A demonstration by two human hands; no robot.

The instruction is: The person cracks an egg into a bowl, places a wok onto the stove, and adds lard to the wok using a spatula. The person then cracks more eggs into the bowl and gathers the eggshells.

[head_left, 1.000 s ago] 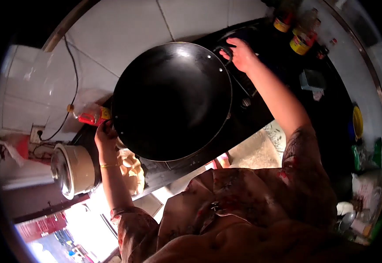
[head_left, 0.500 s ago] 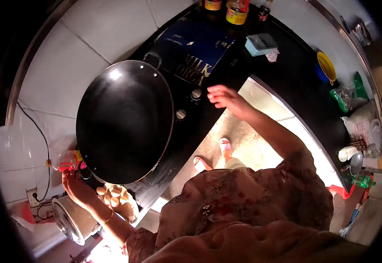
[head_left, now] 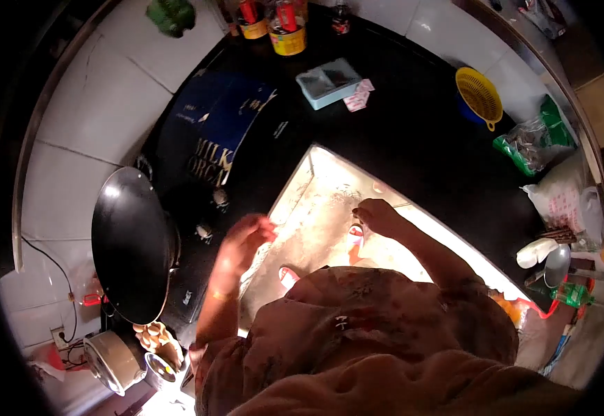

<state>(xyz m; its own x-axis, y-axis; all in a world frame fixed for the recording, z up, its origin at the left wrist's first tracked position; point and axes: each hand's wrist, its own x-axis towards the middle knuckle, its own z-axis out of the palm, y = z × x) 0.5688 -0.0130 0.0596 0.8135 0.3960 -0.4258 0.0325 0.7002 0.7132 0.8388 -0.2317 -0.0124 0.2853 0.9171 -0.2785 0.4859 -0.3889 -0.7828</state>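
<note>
My left hand point(head_left: 241, 243) is over the front edge of the stove counter, right of the wok. Its fingers are loosely bent and a little blurred, with nothing seen in them. My right hand point(head_left: 382, 218) hangs over the floor gap before the counter corner, its fingers curled in and no object showing. The large black wok point(head_left: 132, 243) stands on the stove at the left. Two control knobs, one of them this stove knob point(head_left: 205, 231), lie between the wok and my left hand. A blue printed sheet point(head_left: 208, 128) marked "MILK" covers the counter behind.
A light blue box point(head_left: 328, 83) and yellow-lidded jars point(head_left: 288, 41) stand at the back. A yellow strainer point(head_left: 480, 96), plastic bags point(head_left: 558, 197) and a ladle point(head_left: 557, 263) line the right side. Eggs point(head_left: 155, 338) and a pot point(head_left: 115, 360) sit at lower left. The counter edge point(head_left: 291, 173) forms a corner.
My left hand has left the red-handled bottle beyond the wok and come back to the right. My right hand has lowered from near the knobs. The view has turned rightward.
</note>
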